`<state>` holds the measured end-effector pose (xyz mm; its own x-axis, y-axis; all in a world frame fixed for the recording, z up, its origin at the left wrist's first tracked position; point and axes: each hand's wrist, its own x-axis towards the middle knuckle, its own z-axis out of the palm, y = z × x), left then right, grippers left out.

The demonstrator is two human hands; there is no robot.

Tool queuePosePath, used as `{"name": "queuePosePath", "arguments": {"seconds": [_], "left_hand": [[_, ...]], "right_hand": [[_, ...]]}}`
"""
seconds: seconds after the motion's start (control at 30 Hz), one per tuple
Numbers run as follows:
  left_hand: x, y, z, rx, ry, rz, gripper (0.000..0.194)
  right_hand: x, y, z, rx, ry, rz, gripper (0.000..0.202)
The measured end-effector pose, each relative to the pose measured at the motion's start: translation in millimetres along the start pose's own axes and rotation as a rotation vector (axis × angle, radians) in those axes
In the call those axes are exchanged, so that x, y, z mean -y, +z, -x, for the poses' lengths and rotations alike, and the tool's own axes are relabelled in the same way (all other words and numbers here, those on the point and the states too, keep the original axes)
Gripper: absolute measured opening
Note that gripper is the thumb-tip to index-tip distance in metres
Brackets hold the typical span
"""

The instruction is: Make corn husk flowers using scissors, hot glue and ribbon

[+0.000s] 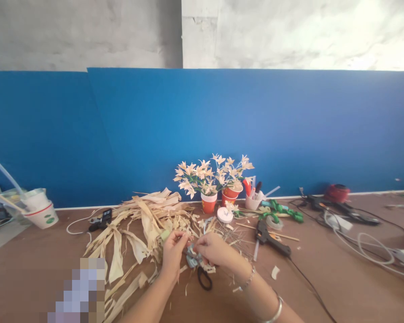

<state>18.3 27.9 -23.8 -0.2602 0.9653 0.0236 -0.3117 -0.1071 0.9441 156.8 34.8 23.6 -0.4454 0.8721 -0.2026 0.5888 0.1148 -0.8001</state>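
Both hands are close together over the brown table. My left hand has its thumb and index finger pinched together; what lies between them is too small to make out. Just to its right, my right hand has its fingers curled and pressed together, and anything in them is hidden. Below the hands lie scissors with a black handle, partly covered by a bluish-grey item. Dry pale husks spread to the left and behind my left hand. Pale husk flowers stand in a red paper cup behind the hands.
A black glue gun and its cord lie to the right, near green wrapped stems. A white round container and a pen cup stand behind. White cups are far left; white cables lie far right.
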Motion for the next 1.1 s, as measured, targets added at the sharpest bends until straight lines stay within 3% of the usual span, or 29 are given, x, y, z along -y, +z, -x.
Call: {"name": "queuePosePath", "arguments": {"seconds": [1.1], "left_hand": [[-1.5,0.8,0.9,0.023,-0.016,0.069,0.022]], "right_hand": [[-5.2,3.4,-3.3,-0.015,-0.011,0.012,0.019]]}}
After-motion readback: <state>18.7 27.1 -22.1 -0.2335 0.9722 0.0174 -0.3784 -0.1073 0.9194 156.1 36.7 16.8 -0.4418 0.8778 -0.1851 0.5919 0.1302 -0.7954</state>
